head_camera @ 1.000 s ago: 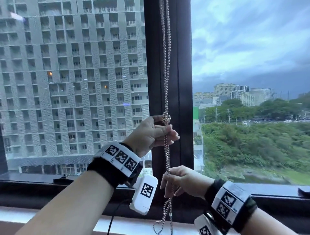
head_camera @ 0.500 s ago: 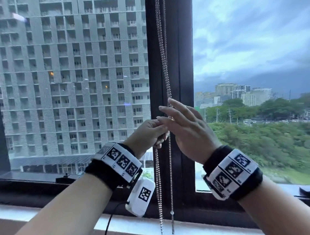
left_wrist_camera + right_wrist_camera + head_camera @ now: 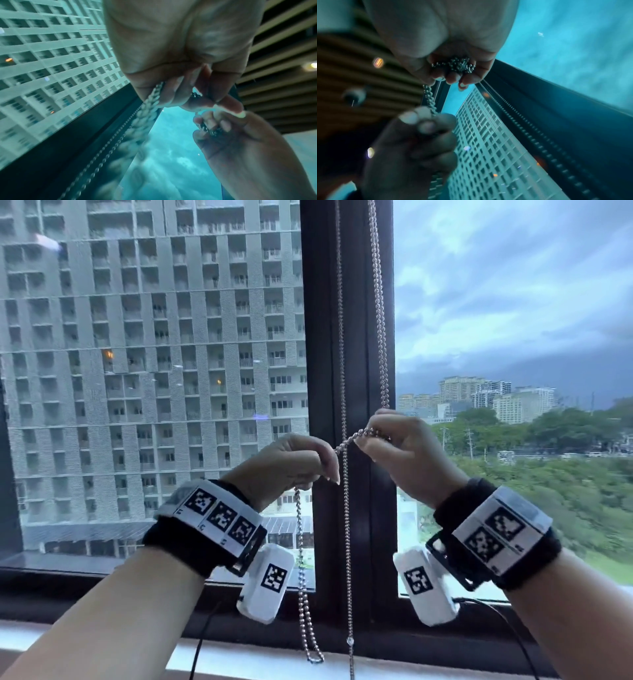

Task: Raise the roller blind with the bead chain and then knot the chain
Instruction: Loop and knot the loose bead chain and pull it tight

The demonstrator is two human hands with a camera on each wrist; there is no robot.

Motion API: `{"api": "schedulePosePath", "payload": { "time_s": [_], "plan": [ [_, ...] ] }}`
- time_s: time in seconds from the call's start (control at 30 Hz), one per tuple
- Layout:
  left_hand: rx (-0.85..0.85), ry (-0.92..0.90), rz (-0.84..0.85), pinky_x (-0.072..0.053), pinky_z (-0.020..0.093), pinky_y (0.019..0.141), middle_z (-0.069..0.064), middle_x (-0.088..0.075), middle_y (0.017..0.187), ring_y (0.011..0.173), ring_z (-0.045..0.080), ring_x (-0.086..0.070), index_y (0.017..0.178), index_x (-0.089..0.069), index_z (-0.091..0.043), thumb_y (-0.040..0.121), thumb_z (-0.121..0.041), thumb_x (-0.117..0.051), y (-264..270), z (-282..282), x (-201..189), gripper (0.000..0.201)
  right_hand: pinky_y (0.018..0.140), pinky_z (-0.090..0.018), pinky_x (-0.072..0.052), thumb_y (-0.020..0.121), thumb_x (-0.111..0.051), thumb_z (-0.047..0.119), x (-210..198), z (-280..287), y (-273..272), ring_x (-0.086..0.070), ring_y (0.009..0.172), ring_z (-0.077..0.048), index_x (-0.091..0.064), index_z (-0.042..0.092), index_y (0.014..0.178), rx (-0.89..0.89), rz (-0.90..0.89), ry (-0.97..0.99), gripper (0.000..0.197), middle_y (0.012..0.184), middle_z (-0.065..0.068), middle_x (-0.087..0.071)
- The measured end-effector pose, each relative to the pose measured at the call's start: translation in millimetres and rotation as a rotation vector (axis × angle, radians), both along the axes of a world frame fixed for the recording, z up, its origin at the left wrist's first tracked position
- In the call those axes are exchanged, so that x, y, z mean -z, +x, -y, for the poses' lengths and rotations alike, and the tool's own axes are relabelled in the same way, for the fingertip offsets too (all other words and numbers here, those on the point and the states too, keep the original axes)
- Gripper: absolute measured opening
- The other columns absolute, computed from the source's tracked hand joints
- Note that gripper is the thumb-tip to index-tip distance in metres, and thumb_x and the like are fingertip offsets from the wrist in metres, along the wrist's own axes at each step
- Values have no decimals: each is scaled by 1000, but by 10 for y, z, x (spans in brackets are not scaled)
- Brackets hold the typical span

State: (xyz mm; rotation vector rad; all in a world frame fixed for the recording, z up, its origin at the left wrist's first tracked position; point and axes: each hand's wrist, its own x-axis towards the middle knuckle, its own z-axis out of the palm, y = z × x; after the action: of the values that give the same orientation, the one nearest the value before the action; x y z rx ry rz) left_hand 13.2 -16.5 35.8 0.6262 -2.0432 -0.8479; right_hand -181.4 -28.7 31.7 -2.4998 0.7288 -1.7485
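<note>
- Knotting step in hand, judged: no roller blind in view over either pane, so presumably raised already.
- Bead chain (image 3: 379, 313) hanging in front of the dark window frame (image 3: 318, 337), between the two panes; a second, thinner strand (image 3: 346, 508) straight down beside it.
- Left hand (image 3: 291, 462) with fingers (image 3: 173, 92) curled and pinched on the chain, the doubled tail (image 3: 301, 577) dangling below toward the sill (image 3: 102, 628).
- Right hand (image 3: 400, 453) clamped on a bunched clump of beads (image 3: 453, 65), a short taut run bridging the two hands.
- Next, likely: pull both hands apart to tighten, keeping the loop from slipping open.
- Against a second ago: right hand up from low near the sill to level with the left; the compact knot then above the left hand no longer visible as such.
</note>
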Motion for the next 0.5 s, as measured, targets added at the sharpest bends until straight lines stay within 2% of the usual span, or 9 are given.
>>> {"api": "schedulePosePath", "payload": {
  "time_s": [0.07,0.13,0.23,0.3,0.33,0.4,0.5],
  "plan": [
    [-144,-128,56,-25,25,50,6,-55,64,52,11,-33,65,-73,-20,71,-8,-50,-92,-38,-84,27,53,-20,-33,77,-56,17,-72,-52,16,-41,53,-8,-47,-5,58,-235,223,201,30,60,-9,-45],
    [-271,-229,20,-25,24,48,6,-57,61,50,13,-35,69,-74,-23,77,-8,-50,-188,-34,-151,30,54,-20,-40,78,-55,15,-118,-76,17,-51,56,-11,-47,5,58,-435,400,352,24,63,-13,-48],
    [-334,-319,-48,-19,26,44,-8,-45,48,41,6,-29,74,-67,-19,91,-15,-49,-337,-14,-191,25,51,-20,-43,85,-50,14,-154,-95,26,-58,60,-14,-47,13,63,-699,547,508,22,63,-6,-50],
    [-303,-313,-86,-26,14,42,-13,-48,46,39,0,-38,82,-64,-13,98,-15,-43,-437,-9,-195,27,50,-19,-43,92,-45,14,-163,-101,39,-58,60,-12,-49,14,69,-836,630,619,24,63,0,-53],
    [-274,-277,-135,-30,9,44,-16,-55,49,42,-3,-44,91,-65,-11,99,-15,-42,-476,-3,-193,24,49,-18,-44,95,-43,14,-165,-103,46,-58,58,-11,-50,14,72,-889,673,677,24,63,1,-54],
    [-212,-184,-262,-32,11,46,-17,-63,57,46,-4,-48,100,-66,-11,97,-18,-48,-530,-1,-196,20,48,-16,-46,97,-43,16,-155,-99,62,-59,58,-9,-52,12,79,-950,733,763,21,65,1,-56],
    [-201,-153,-397,-36,11,46,-11,-63,60,48,-3,-51,82,-64,-14,93,-15,-56,-562,28,-196,13,49,-17,-48,96,-45,8,-118,-70,65,-61,60,-11,-52,15,88,-941,796,795,13,66,-1,-57]
  ]
}}
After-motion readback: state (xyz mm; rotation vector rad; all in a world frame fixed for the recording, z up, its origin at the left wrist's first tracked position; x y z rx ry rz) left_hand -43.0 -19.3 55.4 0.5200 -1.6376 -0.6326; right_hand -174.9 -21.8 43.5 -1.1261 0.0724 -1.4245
